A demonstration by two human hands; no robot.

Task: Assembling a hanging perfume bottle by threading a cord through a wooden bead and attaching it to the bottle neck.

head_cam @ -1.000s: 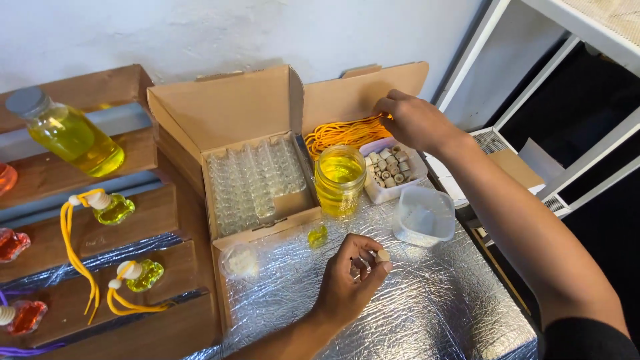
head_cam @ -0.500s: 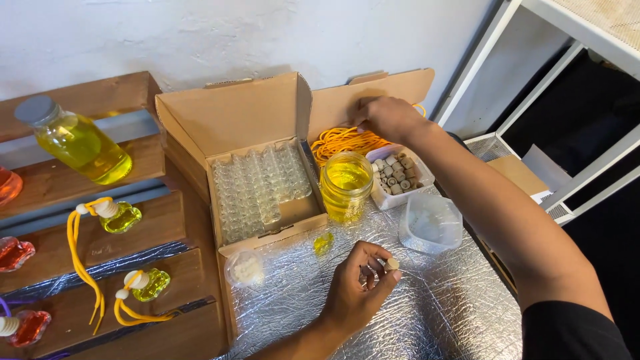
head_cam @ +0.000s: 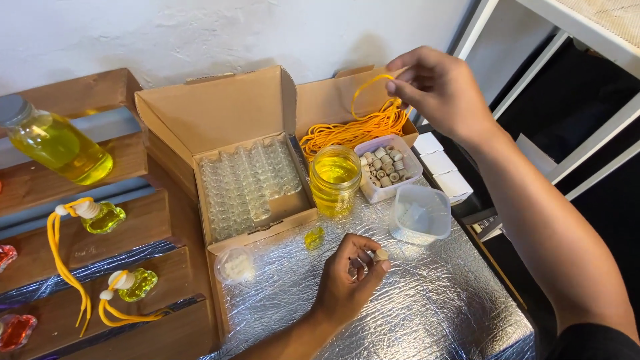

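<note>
A yellow string is pinched by the right hand at 1 o'clock. A small bead is pinched by the left hand. A yellow jar stands between them.

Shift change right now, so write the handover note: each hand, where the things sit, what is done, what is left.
Right hand: raised over the back box, pinching a loop of yellow cord pulled up from the cord bundle.
Left hand: over the foil mat, holding a small wooden cap at its fingertips.
Things: tray of empty glass bottles in the open cardboard box; jar of yellow liquid beside it; tub of wooden caps; one small filled bottle on the foil.
Done: two yellow corded bottles lie on the wooden rack at left.
Left: the filled bottle on the foil has no cap or cord.
</note>
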